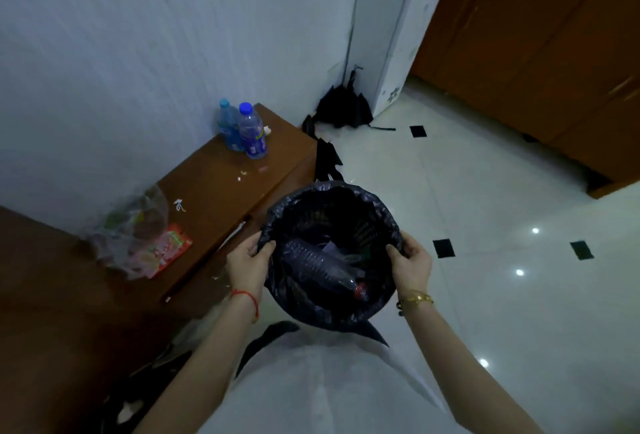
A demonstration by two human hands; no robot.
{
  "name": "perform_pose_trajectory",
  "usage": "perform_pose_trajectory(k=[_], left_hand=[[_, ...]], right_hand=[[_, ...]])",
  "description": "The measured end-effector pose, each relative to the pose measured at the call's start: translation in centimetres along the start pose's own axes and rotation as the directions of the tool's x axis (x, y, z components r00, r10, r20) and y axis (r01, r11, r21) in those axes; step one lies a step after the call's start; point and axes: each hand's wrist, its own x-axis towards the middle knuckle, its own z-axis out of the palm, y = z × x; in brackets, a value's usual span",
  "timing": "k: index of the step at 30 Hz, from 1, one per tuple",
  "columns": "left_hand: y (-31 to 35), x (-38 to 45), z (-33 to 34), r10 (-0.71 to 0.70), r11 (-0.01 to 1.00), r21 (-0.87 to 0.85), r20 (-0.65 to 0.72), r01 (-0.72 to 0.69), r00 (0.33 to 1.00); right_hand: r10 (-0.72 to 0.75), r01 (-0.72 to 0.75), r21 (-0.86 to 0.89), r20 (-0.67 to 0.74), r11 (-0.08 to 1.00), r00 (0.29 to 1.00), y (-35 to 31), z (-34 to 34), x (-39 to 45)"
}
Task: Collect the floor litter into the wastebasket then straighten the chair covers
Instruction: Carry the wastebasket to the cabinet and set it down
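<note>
You see: two blue-capped bottles upright, touching, on brown surface by wall; clear plastic bag, red packet near them.

The wastebasket is round and dark, lined with a black plastic bag whose edge is folded over the rim all round. It sits upright, mouth open, just beside the brown cabinet. Inside lies a clear, empty plastic bottle with a red cap, tilted on its side among other scraps.
</note>
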Motion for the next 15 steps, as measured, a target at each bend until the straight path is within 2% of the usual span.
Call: perform_pose_trajectory(k=[8, 15], left_hand=[[1.1, 9.2, 7.8, -0.201, 0.97, -0.158, -0.089, 0.186, 0.975], [-5.1, 19.8, 13.1, -0.342, 0.917, -0.252, -0.094, 0.31, 0.935]], right_hand=[[0.059, -0.035, -0.16, 0.15, 0.987, 0.987, -0.8, 5.9, 15.9], [0.153, -0.106, -0.215, 0.217, 0.971, 0.964, 6.1, 13.0, 27.3]])
